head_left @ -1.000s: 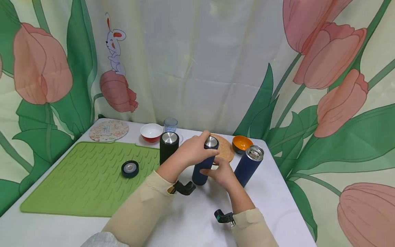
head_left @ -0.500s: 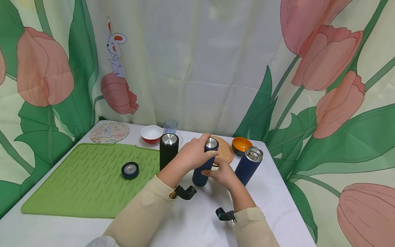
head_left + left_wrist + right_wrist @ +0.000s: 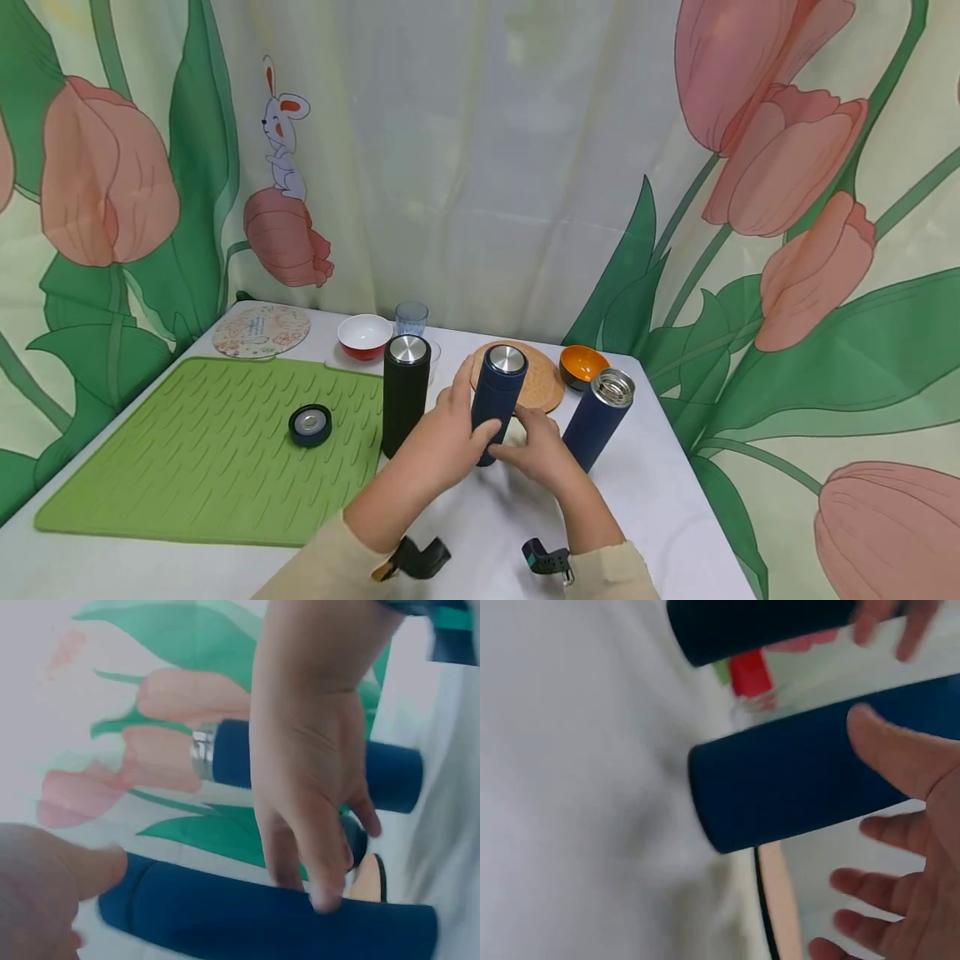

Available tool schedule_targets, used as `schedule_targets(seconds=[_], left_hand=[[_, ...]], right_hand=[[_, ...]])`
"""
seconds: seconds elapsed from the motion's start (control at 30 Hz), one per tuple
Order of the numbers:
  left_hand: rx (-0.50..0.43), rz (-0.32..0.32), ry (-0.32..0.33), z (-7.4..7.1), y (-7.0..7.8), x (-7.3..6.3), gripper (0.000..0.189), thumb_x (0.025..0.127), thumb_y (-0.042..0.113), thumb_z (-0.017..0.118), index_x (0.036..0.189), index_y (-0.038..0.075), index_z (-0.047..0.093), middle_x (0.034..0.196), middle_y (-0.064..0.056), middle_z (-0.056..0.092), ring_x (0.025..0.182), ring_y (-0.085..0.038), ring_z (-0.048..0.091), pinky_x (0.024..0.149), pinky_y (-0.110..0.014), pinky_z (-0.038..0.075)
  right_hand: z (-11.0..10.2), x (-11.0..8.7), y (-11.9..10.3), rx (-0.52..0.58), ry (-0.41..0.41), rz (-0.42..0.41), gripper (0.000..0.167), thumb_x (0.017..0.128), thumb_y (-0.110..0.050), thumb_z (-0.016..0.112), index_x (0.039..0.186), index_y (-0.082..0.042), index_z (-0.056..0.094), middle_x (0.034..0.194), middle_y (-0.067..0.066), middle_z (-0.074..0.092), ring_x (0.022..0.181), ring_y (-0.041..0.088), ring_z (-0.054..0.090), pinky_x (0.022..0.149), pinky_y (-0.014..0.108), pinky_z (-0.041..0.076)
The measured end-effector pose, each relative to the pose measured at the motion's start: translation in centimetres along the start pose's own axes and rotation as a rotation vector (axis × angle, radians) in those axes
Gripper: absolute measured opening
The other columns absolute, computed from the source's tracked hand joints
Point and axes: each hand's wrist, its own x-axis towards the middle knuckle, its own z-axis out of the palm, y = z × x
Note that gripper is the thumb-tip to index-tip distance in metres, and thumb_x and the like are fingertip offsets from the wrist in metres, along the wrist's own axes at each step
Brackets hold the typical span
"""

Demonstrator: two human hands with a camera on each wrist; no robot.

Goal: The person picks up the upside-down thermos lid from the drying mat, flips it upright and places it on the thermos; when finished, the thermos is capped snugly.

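A dark blue thermos (image 3: 498, 388) with a steel-topped lid stands upright between my hands. My left hand (image 3: 444, 442) is at its left side, fingers fairly straight, the thumb near the bottle's front. From the right, my right hand (image 3: 543, 450) touches it with the thumb (image 3: 885, 742); the other fingers are spread loosely, apart from the bottle in the right wrist view. Another blue thermos (image 3: 597, 423), lidless with a bare steel neck, stands further right. To the left is a black thermos (image 3: 406, 398) with its lid on.
A loose black lid (image 3: 310, 426) lies on the green mat (image 3: 217, 467). Behind stand a red-and-white bowl (image 3: 365, 336), a clear glass (image 3: 411, 317) and an orange-lined bowl (image 3: 582, 365). A round wooden board (image 3: 546, 387) and a floral round mat (image 3: 261, 331) lie near the back edge.
My left hand has come off the thermos lid and moved down along the bottle's left side, uncovering the steel top. My right hand stays low on the right side.
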Motion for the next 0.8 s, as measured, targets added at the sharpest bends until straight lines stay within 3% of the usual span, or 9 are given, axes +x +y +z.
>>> schedule_targets(seconds=[0.1, 0.2, 0.27, 0.33, 0.4, 0.5, 0.6, 0.8], left_hand=[[-0.107, 0.049, -0.068, -1.0, -1.9, -3.1, 0.073, 0.105, 0.045, 0.064, 0.166, 0.024, 0.031, 0.143, -0.012, 0.067, 0.120, -0.034, 0.072, 0.094, -0.055, 0.059], [-0.373, 0.096, -0.136, -2.4, -4.6, -5.4, 0.047, 0.108, 0.036, 0.062, 0.151, 0.017, 0.053, 0.128, -0.009, 0.074, 0.114, -0.028, 0.075, 0.097, -0.043, 0.060], [-0.521, 0.106, -0.115, -3.4, -6.5, -6.4, 0.035, 0.110, 0.028, 0.060, 0.139, 0.010, 0.061, 0.118, -0.010, 0.075, 0.107, -0.023, 0.077, 0.096, -0.032, 0.060], [-0.579, 0.085, -0.025, -4.5, -8.3, -7.1, 0.031, 0.111, 0.023, 0.059, 0.134, 0.004, 0.063, 0.114, -0.013, 0.076, 0.103, -0.020, 0.077, 0.096, -0.026, 0.059], [-0.497, 0.042, 0.090, -5.6, -9.8, -7.4, 0.029, 0.112, 0.025, 0.057, 0.132, 0.005, 0.065, 0.112, -0.008, 0.077, 0.102, -0.014, 0.076, 0.094, -0.024, 0.059], [-0.224, -0.030, 0.211, -7.1, -11.7, -7.2, 0.030, 0.111, 0.034, 0.058, 0.132, 0.014, 0.068, 0.115, -0.001, 0.077, 0.106, -0.013, 0.073, 0.092, -0.032, 0.059], [-0.018, -0.066, 0.225, -8.3, -13.3, -6.8, 0.034, 0.109, 0.038, 0.060, 0.134, 0.016, 0.067, 0.123, -0.002, 0.075, 0.112, -0.021, 0.070, 0.092, -0.043, 0.058], [-0.023, -0.165, 0.162, -9.5, -15.2, -5.8, 0.053, 0.106, 0.048, 0.063, 0.143, 0.010, 0.061, 0.136, -0.016, 0.069, 0.120, -0.036, 0.067, 0.093, -0.050, 0.057]], right_hand=[[-0.4, -2.3, -0.2, -0.049, -0.002, 0.020, 0.077, 0.090, -0.042, 0.085, 0.156, -0.018, 0.053, 0.156, 0.016, 0.055, 0.145, 0.042, 0.050, 0.113, 0.069, 0.044], [-1.0, -4.4, -0.3, -0.079, -0.031, 0.038, 0.070, 0.092, -0.042, 0.083, 0.152, -0.017, 0.057, 0.149, 0.016, 0.060, 0.137, 0.041, 0.058, 0.107, 0.067, 0.050], [-1.4, -5.5, -0.2, -0.101, -0.053, 0.035, 0.065, 0.093, -0.042, 0.082, 0.149, -0.018, 0.061, 0.144, 0.015, 0.063, 0.132, 0.040, 0.061, 0.105, 0.065, 0.052], [-1.7, -6.5, -0.1, -0.115, -0.073, 0.027, 0.059, 0.094, -0.042, 0.081, 0.146, -0.019, 0.064, 0.140, 0.013, 0.066, 0.129, 0.038, 0.063, 0.102, 0.065, 0.053], [-2.0, -7.5, -0.1, -0.122, -0.086, 0.016, 0.053, 0.095, -0.041, 0.079, 0.142, -0.020, 0.067, 0.136, 0.012, 0.068, 0.125, 0.036, 0.065, 0.100, 0.064, 0.055], [-2.4, -8.5, -0.1, -0.116, -0.101, 0.013, 0.048, 0.095, -0.040, 0.079, 0.138, -0.021, 0.070, 0.132, 0.010, 0.070, 0.121, 0.034, 0.066, 0.097, 0.063, 0.055], [-2.4, -9.3, -0.2, -0.104, -0.122, 0.024, 0.048, 0.096, -0.040, 0.079, 0.138, -0.021, 0.070, 0.130, 0.009, 0.070, 0.118, 0.032, 0.065, 0.096, 0.062, 0.056], [-2.1, -10.1, -0.3, -0.112, -0.150, 0.021, 0.046, 0.096, -0.039, 0.078, 0.138, -0.020, 0.070, 0.128, 0.008, 0.071, 0.115, 0.029, 0.065, 0.094, 0.061, 0.057]])
